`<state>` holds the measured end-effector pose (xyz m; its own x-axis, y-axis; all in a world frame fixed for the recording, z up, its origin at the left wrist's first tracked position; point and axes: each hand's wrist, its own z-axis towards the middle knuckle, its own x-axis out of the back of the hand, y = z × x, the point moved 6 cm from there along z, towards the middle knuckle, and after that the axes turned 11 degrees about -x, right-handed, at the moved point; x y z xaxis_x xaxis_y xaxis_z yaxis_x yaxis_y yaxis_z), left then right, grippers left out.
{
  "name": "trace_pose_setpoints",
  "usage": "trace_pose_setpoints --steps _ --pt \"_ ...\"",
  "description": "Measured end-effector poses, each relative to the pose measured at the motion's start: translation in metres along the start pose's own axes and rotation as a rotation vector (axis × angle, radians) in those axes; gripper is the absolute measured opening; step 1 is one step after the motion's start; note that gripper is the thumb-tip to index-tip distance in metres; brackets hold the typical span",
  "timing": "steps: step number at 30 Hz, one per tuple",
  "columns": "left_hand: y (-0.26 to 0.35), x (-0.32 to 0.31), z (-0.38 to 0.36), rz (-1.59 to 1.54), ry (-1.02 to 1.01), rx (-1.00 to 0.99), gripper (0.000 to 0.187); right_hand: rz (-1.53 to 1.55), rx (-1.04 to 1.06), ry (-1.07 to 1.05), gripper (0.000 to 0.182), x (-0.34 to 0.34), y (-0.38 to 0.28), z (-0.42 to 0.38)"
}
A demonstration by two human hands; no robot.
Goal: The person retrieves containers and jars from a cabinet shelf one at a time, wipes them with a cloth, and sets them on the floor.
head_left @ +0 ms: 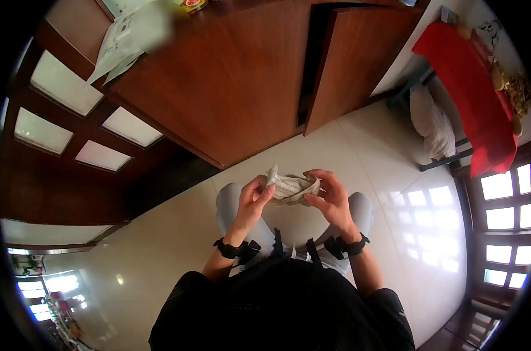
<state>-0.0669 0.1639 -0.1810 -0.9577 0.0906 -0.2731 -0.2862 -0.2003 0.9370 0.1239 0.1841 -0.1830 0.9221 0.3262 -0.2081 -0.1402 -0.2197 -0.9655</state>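
Pale tiled floor (289,158) and dark woodwork, with a crumpled cloth (293,188) held over it by both hands

At twelve o'clock, a broad reddish-brown cabinet (224,88), with a door panel (359,67) standing ajar at one o'clock. At eleven o'clock, on top of the cabinet, a whitish plastic bag (138,35), partly blurred. At ten o'clock, dark wood framing (87,123) set with pale panes. At two o'clock, a long red cover (473,96) hanging down, a whitish bundle (430,120) just beside it. At three o'clock, a barred window (502,228), with bright light patches on the tiles nearer the centre.

At the centre of the clock face, the crumpled cloth, off-white and textured, up in the air between two grey-clad knees (361,212). Left grip (254,200) closed on the nine o'clock end, thumb against the fabric. Right grip (331,199) pinching the three o'clock end between thumb and fingers. Around each wrist, a black strap: left strap (227,248) at seven o'clock, right strap (354,245) at five o'clock
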Motion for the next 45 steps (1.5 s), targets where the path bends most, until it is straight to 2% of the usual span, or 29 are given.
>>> trace_pose_setpoints --steps 4,7,9,13,16,19,20,23,27,30,34,38,40,43,45 --pt "-0.001 0.002 0.001 0.025 0.032 -0.003 0.02 -0.052 -0.003 0.022 0.033 0.006 0.006 0.002" --pt "-0.005 0.008 0.003 0.057 0.118 0.037 0.016 0.055 0.022 0.009 0.026 0.007 0.0 0.008" --pt "-0.013 0.018 0.0 0.058 0.09 0.02 0.018 0.059 0.093 0.022 0.02 0.007 -0.006 0.009" --pt "-0.011 0.008 -0.008 -0.025 0.134 0.033 0.044 0.083 0.082 0.043 0.017 0.001 -0.016 0.006" --pt "-0.012 -0.007 -0.014 -0.061 0.037 -0.048 0.064 0.092 0.07 0.072 0.015 0.002 -0.005 0.002" --pt "-0.026 -0.017 -0.026 0.439 -0.191 -0.085 0.074 0.136 0.027 0.106 0.015 0.003 0.006 0.0" --pt "-0.03 -0.024 -0.031 0.606 -0.23 -0.097 0.069 0.158 0.001 0.115 0.015 0.003 0.011 -0.002" --pt "-0.053 -0.027 -0.037 0.75 -0.285 -0.057 0.063 0.065 0.111 -0.006 0.015 -0.005 0.021 0.002" --pt "-0.063 -0.014 -0.04 0.664 -0.12 0.015 0.056 0.094 -0.028 -0.099 0.015 -0.012 0.031 -0.001" --pt "-0.058 -0.003 -0.043 0.51 -0.078 0.19 0.047 0.006 -0.023 -0.079 0.017 -0.005 0.036 0.003" --pt "-0.045 0.009 -0.044 0.362 -0.148 0.075 0.028 -0.217 -0.055 -0.064 0.016 0.005 0.017 0.012" --pt "-0.004 0.012 -0.024 0.77 -0.113 -0.196 0.016 -0.475 0.194 -0.08 0.016 0.001 -0.01 0.012" --pt "0.009 0.011 -0.01 0.782 -0.106 -0.242 0.014 -0.648 0.314 -0.097 0.02 -0.011 -0.036 0.01" --pt "0.039 -0.004 0.013 0.792 -0.103 -0.325 0.011 -0.707 0.326 -0.027 0.023 -0.009 -0.046 0.007" --pt "0.048 -0.013 0.026 0.745 -0.099 -0.425 0.011 -0.772 0.488 0.173 0.024 -0.004 -0.054 0.007"
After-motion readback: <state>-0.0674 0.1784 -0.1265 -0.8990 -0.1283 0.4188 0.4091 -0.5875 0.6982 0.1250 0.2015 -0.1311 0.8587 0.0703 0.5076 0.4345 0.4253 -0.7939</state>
